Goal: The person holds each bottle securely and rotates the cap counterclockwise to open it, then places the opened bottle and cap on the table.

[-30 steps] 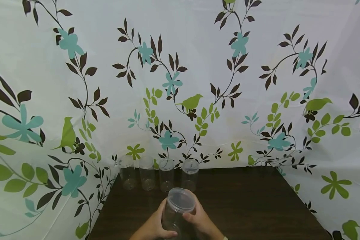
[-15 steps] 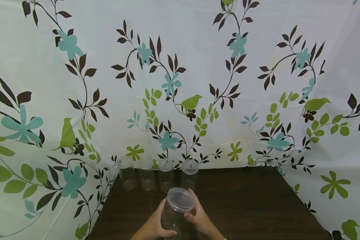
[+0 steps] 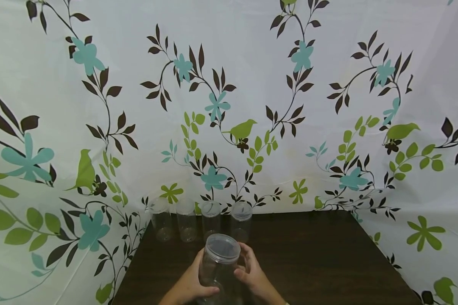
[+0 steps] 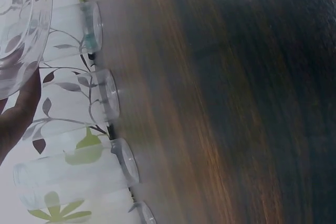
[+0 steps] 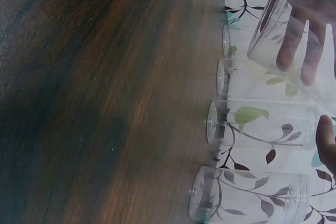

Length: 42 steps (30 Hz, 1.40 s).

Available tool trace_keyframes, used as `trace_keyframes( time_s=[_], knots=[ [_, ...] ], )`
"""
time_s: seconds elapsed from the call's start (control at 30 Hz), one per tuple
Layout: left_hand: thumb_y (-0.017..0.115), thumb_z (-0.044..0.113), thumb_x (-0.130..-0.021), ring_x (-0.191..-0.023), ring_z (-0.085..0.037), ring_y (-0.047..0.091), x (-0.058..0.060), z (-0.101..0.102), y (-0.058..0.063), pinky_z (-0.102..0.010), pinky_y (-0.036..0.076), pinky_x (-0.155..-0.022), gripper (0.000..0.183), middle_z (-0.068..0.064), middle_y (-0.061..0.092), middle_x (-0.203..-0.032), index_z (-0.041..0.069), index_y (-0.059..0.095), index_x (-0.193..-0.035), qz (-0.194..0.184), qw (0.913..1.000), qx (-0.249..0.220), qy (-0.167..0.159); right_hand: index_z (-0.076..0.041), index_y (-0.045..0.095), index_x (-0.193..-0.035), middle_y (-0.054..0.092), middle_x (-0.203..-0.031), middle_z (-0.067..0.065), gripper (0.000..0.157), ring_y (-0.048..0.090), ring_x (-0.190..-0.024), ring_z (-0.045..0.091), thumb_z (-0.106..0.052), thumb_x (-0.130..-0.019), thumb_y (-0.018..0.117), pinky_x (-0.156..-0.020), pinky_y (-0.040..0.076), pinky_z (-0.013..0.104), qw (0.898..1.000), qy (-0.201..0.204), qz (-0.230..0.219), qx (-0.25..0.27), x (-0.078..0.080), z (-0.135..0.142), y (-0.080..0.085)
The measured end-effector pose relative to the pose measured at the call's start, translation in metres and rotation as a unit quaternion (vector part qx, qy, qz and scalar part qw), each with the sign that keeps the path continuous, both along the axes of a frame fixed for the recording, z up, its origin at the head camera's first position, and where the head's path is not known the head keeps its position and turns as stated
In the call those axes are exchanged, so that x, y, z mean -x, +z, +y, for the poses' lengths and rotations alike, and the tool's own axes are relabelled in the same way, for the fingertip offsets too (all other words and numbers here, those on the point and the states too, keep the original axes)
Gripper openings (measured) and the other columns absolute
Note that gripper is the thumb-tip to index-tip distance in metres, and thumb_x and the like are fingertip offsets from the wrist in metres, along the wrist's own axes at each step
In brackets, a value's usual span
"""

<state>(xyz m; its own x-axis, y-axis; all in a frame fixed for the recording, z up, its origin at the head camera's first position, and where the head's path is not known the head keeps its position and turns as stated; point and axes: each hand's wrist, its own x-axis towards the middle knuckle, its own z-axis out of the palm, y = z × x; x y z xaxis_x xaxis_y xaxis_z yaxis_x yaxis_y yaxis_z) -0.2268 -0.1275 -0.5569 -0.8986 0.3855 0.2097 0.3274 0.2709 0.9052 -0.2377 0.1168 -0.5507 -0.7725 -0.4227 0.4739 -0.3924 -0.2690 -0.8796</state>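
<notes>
"One clear jar (image 3: 213,271), tilted and raised off the dark wood-grain table (image 3: 309,262), is held at 6 o'clock of the head view. Whose grip?"

"The left hand (image 3: 191,279), at 8 o'clock from the jar, clasps it, thumb across the near wall, fingers around the far side."

"And the right?"

"The right hand (image 3: 255,276) is at 3 o'clock, fingers bent beside the lid (image 3: 223,248); whether it touches or grips, one cannot tell."

"What shows within the held jar?"

"The lid caps it; in the right wrist view, the left hand's fingers (image 5: 313,51) appear through its transparent wall."

"Farther off?"

"Four standing jars (image 3: 211,222), likewise see-through, line the table's far side at 10, 11, 12 and 1 o'clock from the held one. Leaf prints show through their walls in both wrist views."

"And behind?"

"A white backdrop (image 3: 248,63) of green birds, teal flowers and dark leaves, reaching up to 12 o'clock."
</notes>
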Motion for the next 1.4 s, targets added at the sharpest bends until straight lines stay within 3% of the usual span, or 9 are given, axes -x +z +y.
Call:
trace_keyframes(
  time_s=[0.17, 0.33, 0.53, 0.7, 0.87, 1.03, 1.17, 1.3, 1.4],
  knots=[
    [0.091, 0.02, -0.074, -0.121, -0.015, 0.055, 0.0, 0.0, -0.001, -0.026, 0.043, -0.099, 0.115, -0.022, 0.045, -0.148, 0.001, 0.015, -0.158, -0.002, 0.9999, -0.004, -0.013, 0.019, 0.015, -0.146, 0.035, -0.152, 0.023, 0.08, 0.042, -0.136, 0.01, -0.022, -0.1, 0.065, -0.104, 0.044, 0.028, 1.0, 0.024, -0.004, 0.019, 0.0, -0.003, 0.0],
    [0.089, 0.016, -0.077, -0.12, -0.017, 0.057, 0.001, 0.004, -0.004, -0.028, 0.048, -0.096, 0.113, -0.021, 0.046, -0.147, 0.005, 0.012, -0.159, -0.01, 0.9983, -0.027, -0.051, 0.019, 0.012, -0.147, 0.041, -0.149, 0.018, 0.083, 0.049, -0.132, 0.017, -0.022, -0.1, 0.066, -0.105, 0.044, 0.028, 0.998, 0.05, -0.007, 0.044, 0.001, -0.005, 0.0],
    [0.088, 0.013, -0.077, -0.123, -0.016, 0.056, 0.002, 0.01, -0.009, -0.029, 0.048, -0.098, 0.114, -0.02, 0.043, -0.148, 0.007, 0.01, -0.16, 0.008, 0.9957, -0.037, -0.085, 0.012, 0.018, -0.151, 0.045, -0.145, 0.014, 0.082, 0.052, -0.128, 0.016, -0.025, -0.098, 0.069, -0.105, 0.043, 0.027, 0.999, 0.032, -0.022, 0.018, 0.002, -0.005, -0.001],
    [0.088, 0.011, -0.076, -0.123, -0.015, 0.055, 0.002, 0.011, -0.012, -0.028, 0.047, -0.099, 0.113, -0.021, 0.043, -0.148, 0.005, 0.011, -0.159, 0.023, 0.9955, -0.043, -0.081, 0.013, 0.016, -0.152, 0.044, -0.146, 0.021, 0.087, 0.052, -0.128, 0.014, -0.029, -0.098, 0.069, -0.105, 0.041, 0.025, 0.999, 0.011, -0.037, -0.003, 0.002, -0.005, -0.002],
    [0.088, 0.009, -0.077, -0.123, -0.016, 0.055, 0.002, 0.009, -0.011, -0.029, 0.048, -0.098, 0.112, -0.02, 0.043, -0.148, 0.007, 0.012, -0.159, 0.001, 0.9954, -0.054, -0.079, 0.01, 0.005, -0.155, 0.04, -0.146, 0.029, 0.1, 0.052, -0.126, 0.012, -0.037, -0.096, 0.071, -0.104, 0.042, 0.024, 0.998, -0.004, -0.065, -0.019, 0.0, -0.006, -0.001],
    [0.089, 0.011, -0.075, -0.121, -0.014, 0.056, 0.001, 0.004, -0.01, -0.026, 0.047, -0.098, 0.113, -0.021, 0.047, -0.146, 0.002, 0.013, -0.158, 0.009, 0.998, -0.042, -0.046, 0.007, 0.005, -0.151, 0.026, -0.148, 0.038, 0.093, 0.044, -0.131, 0.003, -0.032, -0.097, 0.07, -0.102, 0.043, 0.025, 0.998, -0.027, -0.049, -0.006, -0.003, -0.009, 0.003],
    [0.091, 0.012, -0.075, -0.121, -0.013, 0.056, 0.0, 0.0, -0.009, -0.025, 0.045, -0.099, 0.115, -0.022, 0.048, -0.145, 0.0, 0.012, -0.158, 0.005, 0.9988, -0.039, -0.029, 0.009, 0.014, -0.143, 0.028, -0.144, 0.025, 0.081, 0.043, -0.13, 0.004, -0.023, -0.096, 0.071, -0.099, 0.046, 0.028, 0.999, -0.044, -0.018, 0.023, -0.004, -0.009, 0.004],
    [0.09, 0.012, -0.076, -0.121, -0.014, 0.056, -0.001, -0.002, -0.007, -0.026, 0.046, -0.098, 0.115, -0.023, 0.047, -0.146, 0.0, 0.01, -0.158, -0.007, 0.9984, -0.044, -0.034, 0.015, 0.017, -0.14, 0.04, -0.144, 0.012, 0.072, 0.045, -0.13, 0.009, -0.013, -0.097, 0.068, -0.1, 0.047, 0.03, 0.999, -0.023, 0.009, 0.035, -0.004, -0.008, 0.001],
    [0.09, 0.014, -0.076, -0.122, -0.015, 0.055, -0.003, -0.003, -0.007, -0.027, 0.046, -0.098, 0.115, -0.023, 0.045, -0.147, 0.0, 0.011, -0.158, -0.004, 0.9992, -0.03, -0.028, 0.016, 0.018, -0.142, 0.041, -0.147, 0.014, 0.071, 0.044, -0.133, 0.009, -0.01, -0.097, 0.066, -0.102, 0.047, 0.031, 1.0, -0.005, 0.011, 0.029, -0.003, -0.007, -0.002]
  ],
)
